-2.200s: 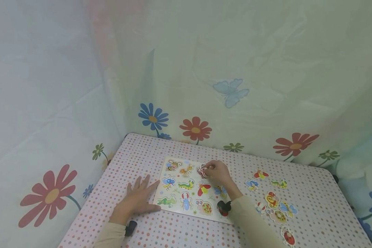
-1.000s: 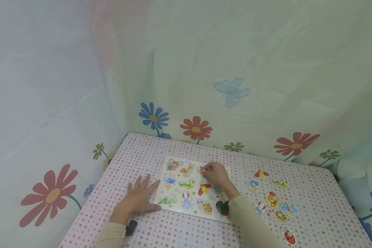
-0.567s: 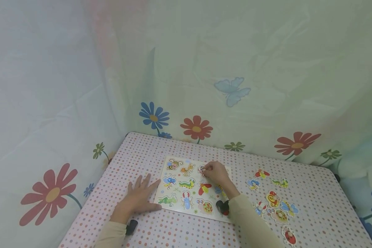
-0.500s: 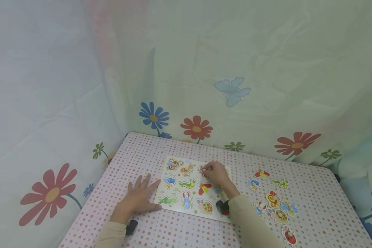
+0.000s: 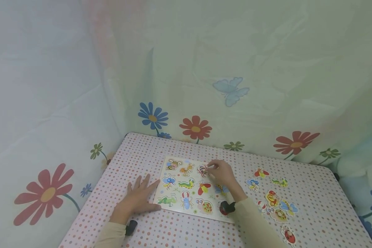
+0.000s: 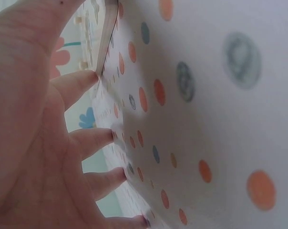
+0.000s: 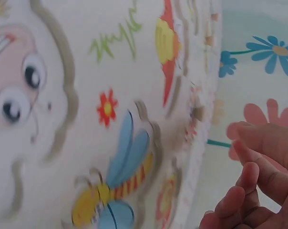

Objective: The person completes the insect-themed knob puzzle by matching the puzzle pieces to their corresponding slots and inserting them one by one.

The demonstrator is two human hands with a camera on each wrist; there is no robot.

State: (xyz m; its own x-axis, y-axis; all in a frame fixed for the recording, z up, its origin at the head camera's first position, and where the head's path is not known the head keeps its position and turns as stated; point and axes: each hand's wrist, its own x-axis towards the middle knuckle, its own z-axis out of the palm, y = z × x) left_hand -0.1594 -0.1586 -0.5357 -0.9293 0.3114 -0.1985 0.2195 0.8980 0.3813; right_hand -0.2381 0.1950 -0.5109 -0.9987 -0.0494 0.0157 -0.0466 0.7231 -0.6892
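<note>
A white insect puzzle board point(image 5: 176, 194) lies on the table, printed with rows of bugs. My left hand point(image 5: 137, 198) is spread flat at its left side, the index fingertip and thumb at the board's edge. In the left wrist view, the other fingertips point(image 6: 116, 174) rest on the dotted cloth. Over the board's upper right, my right hand point(image 5: 222, 173) hovers just beside the spider piece point(image 5: 202, 170). Its fingers point(image 7: 251, 176) are loosely curled in the right wrist view, with nothing between them. The hand hides the board's upper right corner.
Loose puzzle pieces lie right of the board: a red-winged bug point(image 5: 261, 173), a mosquito point(image 5: 252, 185), a caterpillar point(image 5: 279, 182), a butterfly point(image 5: 271, 198), a dragonfly point(image 5: 288, 207), a snail point(image 5: 278, 215) and a ladybug point(image 5: 288, 236). A flowered curtain point(image 5: 186, 69) stands behind the table.
My right hand, whose fingertips were pinched at the spider, has drawn off slightly to the right, and more of the spider shows. The left hand has stayed in place.
</note>
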